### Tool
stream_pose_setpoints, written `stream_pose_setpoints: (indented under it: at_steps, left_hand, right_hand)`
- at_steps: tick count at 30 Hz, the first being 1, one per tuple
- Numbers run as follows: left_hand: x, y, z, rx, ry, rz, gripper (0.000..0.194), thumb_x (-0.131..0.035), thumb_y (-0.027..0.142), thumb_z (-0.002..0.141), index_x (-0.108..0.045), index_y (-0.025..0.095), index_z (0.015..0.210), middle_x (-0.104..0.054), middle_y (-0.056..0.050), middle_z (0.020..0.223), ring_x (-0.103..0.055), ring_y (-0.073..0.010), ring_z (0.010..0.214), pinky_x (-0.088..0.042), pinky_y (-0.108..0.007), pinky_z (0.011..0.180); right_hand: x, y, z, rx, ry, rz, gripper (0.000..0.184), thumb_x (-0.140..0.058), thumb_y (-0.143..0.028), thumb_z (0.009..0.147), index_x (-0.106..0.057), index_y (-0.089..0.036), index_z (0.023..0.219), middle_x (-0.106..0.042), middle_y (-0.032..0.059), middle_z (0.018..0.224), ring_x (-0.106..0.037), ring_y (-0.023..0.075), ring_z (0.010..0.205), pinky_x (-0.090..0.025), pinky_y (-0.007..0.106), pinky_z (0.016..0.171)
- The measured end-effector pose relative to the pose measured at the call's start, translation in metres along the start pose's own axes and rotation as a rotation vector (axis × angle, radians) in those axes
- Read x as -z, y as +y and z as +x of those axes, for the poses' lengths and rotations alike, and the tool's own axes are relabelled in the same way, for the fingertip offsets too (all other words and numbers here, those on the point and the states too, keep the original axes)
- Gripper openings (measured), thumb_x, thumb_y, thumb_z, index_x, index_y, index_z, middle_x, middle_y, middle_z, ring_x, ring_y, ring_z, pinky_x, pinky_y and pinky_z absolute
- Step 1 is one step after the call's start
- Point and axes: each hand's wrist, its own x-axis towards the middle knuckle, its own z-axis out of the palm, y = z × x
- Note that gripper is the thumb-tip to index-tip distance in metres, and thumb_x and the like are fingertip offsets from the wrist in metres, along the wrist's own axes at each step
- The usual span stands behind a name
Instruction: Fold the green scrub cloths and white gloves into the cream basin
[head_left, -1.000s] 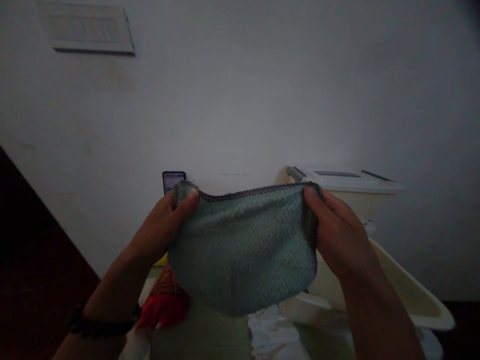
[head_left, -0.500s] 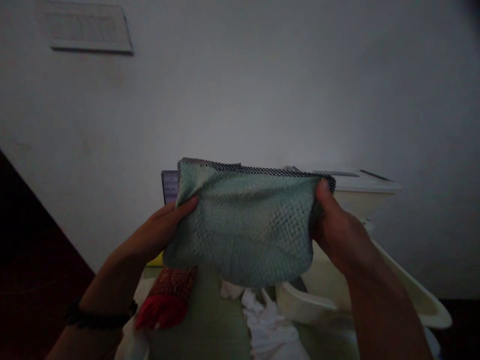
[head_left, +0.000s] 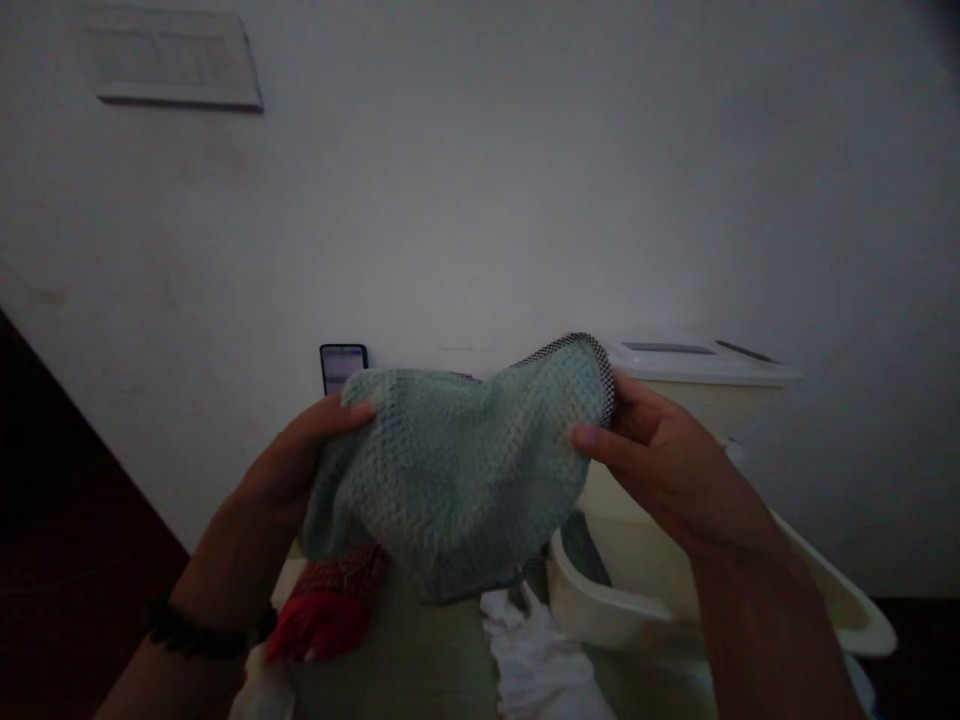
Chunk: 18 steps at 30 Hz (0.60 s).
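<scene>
The pale green cloth (head_left: pixel 465 470) hangs held up before me: my left hand (head_left: pixel 292 450) pinches its left side, near a phone (head_left: pixel 343 362) and above a red bundle (head_left: pixel 322 622). Farther right, white fabric (head_left: pixel 544 665) lies lower down, and my right hand (head_left: pixel 667 470) grasps the cloth by its checkered edge (head_left: pixel 607 385), in front of a cream bin (head_left: pixel 724 402).
</scene>
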Motion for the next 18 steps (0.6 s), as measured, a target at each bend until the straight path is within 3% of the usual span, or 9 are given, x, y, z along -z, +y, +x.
stream_pose_setpoints:
  at_steps: [4, 8, 10, 13, 15, 18]
  left_hand:
    - [0.000, 0.001, -0.001, 0.004, -0.023, -0.043, 0.030, -0.083, 0.018, 0.054, -0.073, 0.015, 0.082, -0.073, -0.002, 0.065, -0.068, -0.0192, 0.054, -0.057, -0.024, 0.052]
    - [-0.004, 0.002, 0.002, -0.001, 0.042, 0.031, 0.012, -0.078, 0.022, 0.067, -0.071, 0.015, 0.074, -0.071, 0.000, 0.063, -0.066, -0.0144, 0.055, -0.056, -0.020, 0.054]
    - [-0.008, 0.002, 0.004, 0.001, 0.114, 0.074, 0.010, -0.074, 0.025, 0.074, -0.069, 0.016, 0.073, -0.070, 0.002, 0.062, -0.064, -0.0123, 0.054, -0.053, -0.017, 0.051]
    - [-0.012, 0.001, 0.006, 0.014, 0.198, 0.105, 0.013, -0.074, 0.028, 0.074, -0.068, 0.017, 0.075, -0.068, 0.004, 0.061, -0.062, -0.0115, 0.051, -0.049, -0.015, 0.046]
    - [-0.012, 0.000, 0.006, 0.036, 0.195, 0.095, 0.015, -0.076, 0.028, 0.072, -0.069, 0.017, 0.079, -0.070, 0.001, 0.064, -0.064, -0.0140, 0.053, -0.052, -0.018, 0.047]
    - [-0.009, -0.001, 0.006, 0.106, 0.138, 0.028, 0.021, -0.077, 0.023, 0.067, -0.072, 0.017, 0.087, -0.073, -0.003, 0.070, -0.068, -0.0199, 0.060, -0.057, -0.026, 0.055]
  right_hand:
    - [-0.001, -0.002, -0.001, -0.077, 0.020, -0.108, 0.026, -0.076, -0.024, 0.072, -0.068, -0.019, 0.096, -0.074, 0.0037, 0.093, -0.068, 0.0196, 0.086, -0.056, 0.035, 0.080]
    - [0.002, 0.002, 0.001, -0.030, 0.136, -0.246, 0.014, -0.066, -0.033, 0.083, -0.068, -0.019, 0.085, -0.072, 0.0033, 0.085, -0.066, 0.0180, 0.081, -0.054, 0.033, 0.075]
    - [0.004, 0.006, 0.002, 0.037, 0.238, -0.273, 0.018, -0.058, -0.037, 0.088, -0.066, -0.022, 0.093, -0.071, 0.0036, 0.094, -0.065, 0.0182, 0.085, -0.053, 0.033, 0.076]
    - [0.005, 0.011, 0.004, 0.107, 0.317, -0.311, 0.027, -0.051, -0.040, 0.092, -0.060, -0.025, 0.113, -0.066, 0.0051, 0.114, -0.062, 0.0208, 0.103, -0.050, 0.037, 0.088]
    - [0.004, 0.011, 0.004, 0.121, 0.321, -0.345, 0.032, -0.049, -0.042, 0.093, -0.056, -0.026, 0.120, -0.064, 0.0055, 0.122, -0.057, 0.0221, 0.114, -0.046, 0.039, 0.096]
    - [0.002, 0.007, 0.004, 0.121, 0.313, -0.348, 0.032, -0.050, -0.044, 0.092, -0.058, -0.026, 0.118, -0.065, 0.0054, 0.121, -0.058, 0.0230, 0.115, -0.045, 0.039, 0.097]
